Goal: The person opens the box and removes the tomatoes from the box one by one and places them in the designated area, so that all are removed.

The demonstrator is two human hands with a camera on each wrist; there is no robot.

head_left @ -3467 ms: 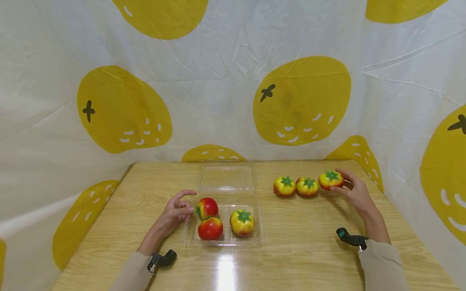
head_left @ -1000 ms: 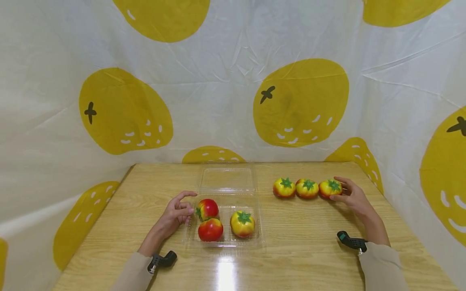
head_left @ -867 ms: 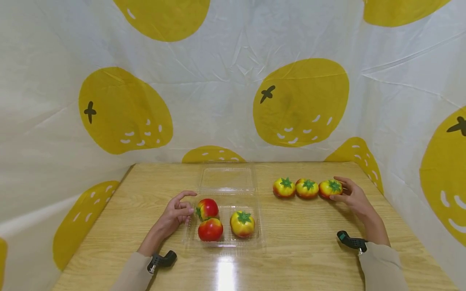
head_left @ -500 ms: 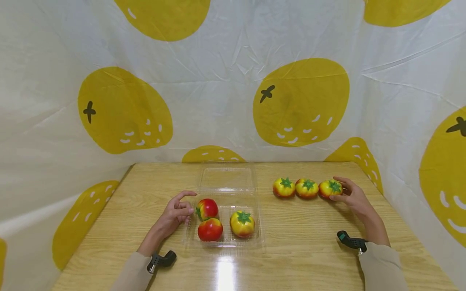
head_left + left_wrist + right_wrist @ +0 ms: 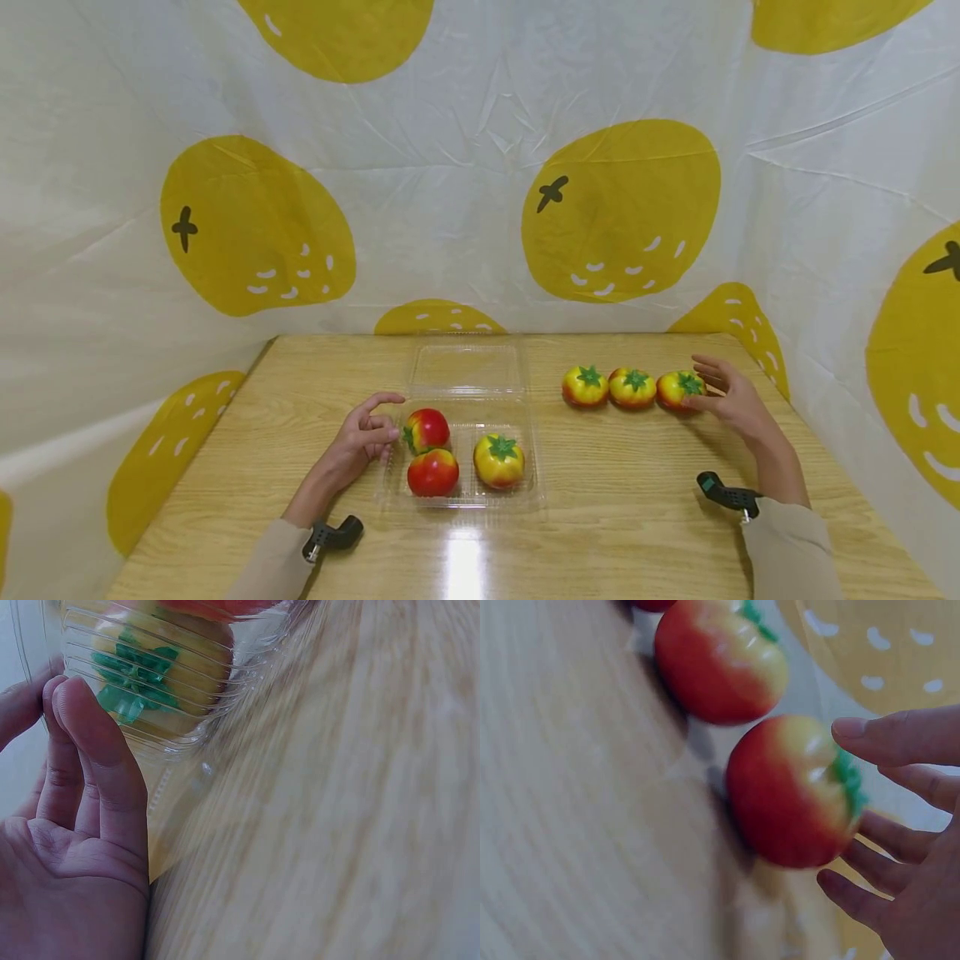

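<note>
My left hand is at the left side of a clear plastic clamshell container, its thumb and curled fingers pinching the rim. Inside lie two red tomatoes on the left and a yellow tomato with a green calyx on the right; they look artificial. My right hand is spread at the right end of a row of tomatoes, beside the end tomato. In the right wrist view the fingers stand apart around that tomato, not gripping it.
A middle tomato and a left tomato complete the row. The container's lid lies folded back. All rests on a wooden table. Behind and beside it hangs a white cloth with yellow fruit prints.
The right hand set the end tomato down beside the other two, then let it go. Its fingers have spread and it has drawn slightly up and right. The left hand stays put.
</note>
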